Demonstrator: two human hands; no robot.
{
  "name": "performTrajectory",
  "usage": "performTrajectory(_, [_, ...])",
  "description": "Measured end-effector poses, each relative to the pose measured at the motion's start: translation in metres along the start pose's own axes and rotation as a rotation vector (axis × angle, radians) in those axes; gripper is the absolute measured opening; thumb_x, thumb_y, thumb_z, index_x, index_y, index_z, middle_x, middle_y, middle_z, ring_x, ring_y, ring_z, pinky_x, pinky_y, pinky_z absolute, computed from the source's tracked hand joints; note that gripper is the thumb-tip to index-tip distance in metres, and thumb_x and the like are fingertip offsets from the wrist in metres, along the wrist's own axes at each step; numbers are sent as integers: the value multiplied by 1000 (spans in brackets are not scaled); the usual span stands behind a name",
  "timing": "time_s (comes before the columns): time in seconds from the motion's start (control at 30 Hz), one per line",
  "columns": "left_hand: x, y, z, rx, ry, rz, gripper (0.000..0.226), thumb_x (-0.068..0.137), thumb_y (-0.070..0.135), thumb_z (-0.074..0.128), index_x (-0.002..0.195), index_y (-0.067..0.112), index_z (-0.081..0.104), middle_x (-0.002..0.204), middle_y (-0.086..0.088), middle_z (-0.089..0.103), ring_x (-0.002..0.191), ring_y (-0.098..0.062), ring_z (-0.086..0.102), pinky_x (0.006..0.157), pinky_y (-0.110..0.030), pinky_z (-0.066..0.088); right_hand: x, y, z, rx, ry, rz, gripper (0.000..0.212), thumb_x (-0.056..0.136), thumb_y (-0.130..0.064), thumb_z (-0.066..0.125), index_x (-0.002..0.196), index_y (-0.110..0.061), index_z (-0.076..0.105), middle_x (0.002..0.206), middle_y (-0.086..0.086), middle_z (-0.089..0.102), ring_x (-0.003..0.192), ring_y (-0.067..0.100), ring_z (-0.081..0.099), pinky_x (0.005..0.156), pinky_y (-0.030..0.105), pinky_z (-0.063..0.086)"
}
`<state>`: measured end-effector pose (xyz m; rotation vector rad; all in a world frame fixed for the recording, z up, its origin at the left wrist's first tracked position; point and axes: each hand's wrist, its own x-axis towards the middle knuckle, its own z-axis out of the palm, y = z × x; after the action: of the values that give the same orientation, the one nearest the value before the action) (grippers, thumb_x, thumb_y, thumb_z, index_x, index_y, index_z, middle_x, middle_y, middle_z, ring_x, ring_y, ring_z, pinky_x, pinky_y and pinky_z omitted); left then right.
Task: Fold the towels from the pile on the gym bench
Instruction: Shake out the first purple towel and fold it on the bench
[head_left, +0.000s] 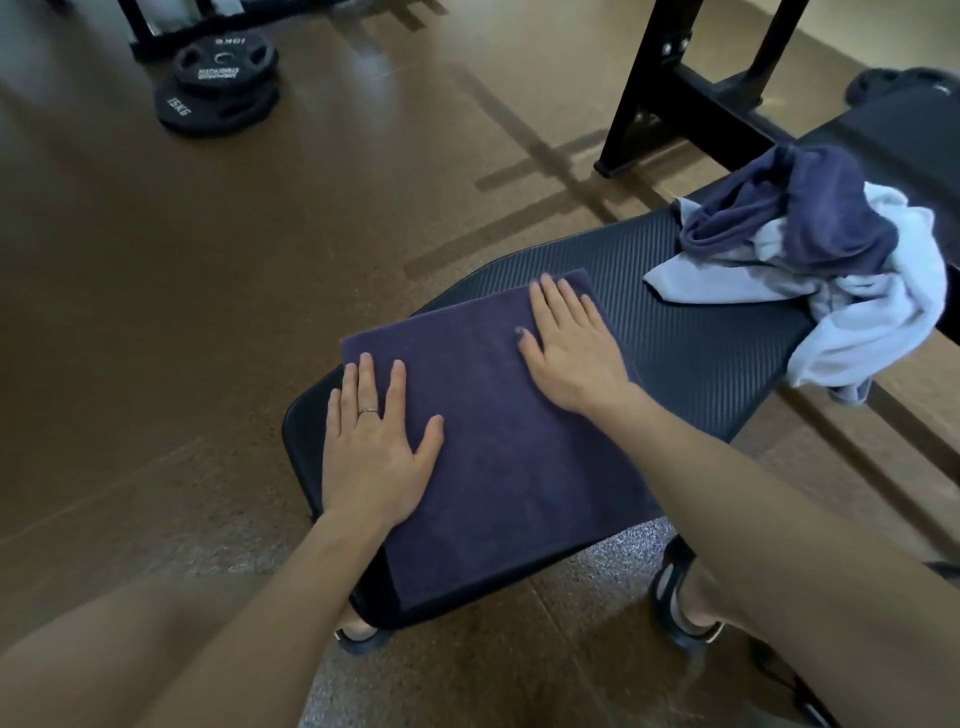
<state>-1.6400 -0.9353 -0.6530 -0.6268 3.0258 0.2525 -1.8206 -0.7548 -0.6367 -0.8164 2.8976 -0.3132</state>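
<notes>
Near of the towel pile (826, 260), both hands, left hand (371, 447) and right hand (574, 348), fingers spread, press the folded dark towel (493, 441), its near edge overhanging the desk (691, 332)

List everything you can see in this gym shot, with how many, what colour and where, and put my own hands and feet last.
Folded towel: one, dark purple, flat on bench's near end.
Towel pile: one heap, navy and light blue, farther along bench, right.
Gym bench: one, black, ribbed pad.
Weight plates: small stack, black, floor, upper left.
Rack frame: one, black, beyond bench.
Floor: brown.
Sandals: two, dark, under bench.
Left hand: flat on towel's left edge, ring.
Right hand: flat on towel's far right.
</notes>
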Motion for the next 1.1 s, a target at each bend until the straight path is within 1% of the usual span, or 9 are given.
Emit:
performTrajectory(0.23, [1, 0, 0, -1, -5, 6, 78, 100, 68, 15, 163, 24, 1, 170, -9, -10, 156, -25, -12, 128, -43, -2, 6, 35, -3, -31, -52, 121, 72, 105, -54, 16, 163, -13, 3, 171, 4, -2, 157, 19, -5, 128, 39, -1])
performTrajectory(0.3, [0, 0, -1, 0, -17, 9, 79, 100, 68, 15, 163, 24, 0, 170, -9, -11, 156, -24, -13, 128, -43, -2, -2, 27, -11, -39, 14, 130, 72, 105, -53, 18, 163, -11, 7, 171, 7, 2, 157, 22, -2, 128, 41, 1])
performTrajectory(0.4, [2, 0, -4, -28, -48, 9, 79, 99, 68, 16, 163, 24, -2, 170, -9, -12, 156, -25, -14, 127, -44, -3, -49, -26, -19, 69, 154, -13, 73, 100, -49, 31, 159, -6, 26, 166, 13, 25, 155, 28, 17, 127, 43, 12])
performTrajectory(0.5, [7, -4, -11, -91, -143, 16, 82, 99, 69, 25, 162, 26, -4, 169, -8, -15, 156, -25, -13, 127, -45, -3, -138, -93, -2, 270, 108, -244, 65, 92, -43, 49, 146, -8, 48, 146, 9, 52, 140, 26, 43, 118, 41, 34])
performTrajectory(0.63, [27, -15, -41, -264, -11, -114, 69, 99, 49, 52, 155, 22, 21, 160, -18, 18, 144, -40, 24, 116, -51, 26, -206, -144, 26, 293, 26, -339, 57, 82, -46, 61, 130, -15, 55, 117, 2, 55, 109, 24, 52, 92, 39, 47])
performTrajectory(0.73, [46, -26, -56, -271, -68, -289, 61, 98, 44, 56, 150, 29, 27, 147, -19, 40, 135, -42, 37, 110, -54, 31, -222, -153, 46, 93, -51, -373, 67, 78, -52, 66, 135, -19, 51, 133, 7, 52, 121, 31, 49, 105, 46, 44])
performTrajectory(0.8, [56, -32, -59, -316, -125, -290, 60, 96, 39, 62, 148, 33, 31, 141, -16, 50, 132, -42, 41, 110, -54, 35, -225, -147, 54, 9, -9, -414, 57, 83, -40, 64, 135, -19, 52, 138, 8, 52, 125, 32, 51, 107, 47, 43])
performTrajectory(0.97, [69, -34, -63, -426, -112, -179, 37, 86, 15, 67, 118, 30, 54, 124, -13, 57, 112, -36, 55, 100, -50, 48, -219, -140, 50, -72, 81, -523, 36, 93, -25, 50, 128, -18, 54, 131, 8, 53, 117, 32, 51, 98, 44, 47])
performTrajectory(1.1, [70, -34, -66, -428, -95, -167, 20, 86, 10, 67, 94, 27, 62, 107, -5, 63, 96, -29, 61, 83, -40, 51, -212, -131, 36, -103, 72, -622, 16, 94, -19, 54, 110, -17, 56, 113, 7, 53, 99, 29, 50, 84, 40, 47])
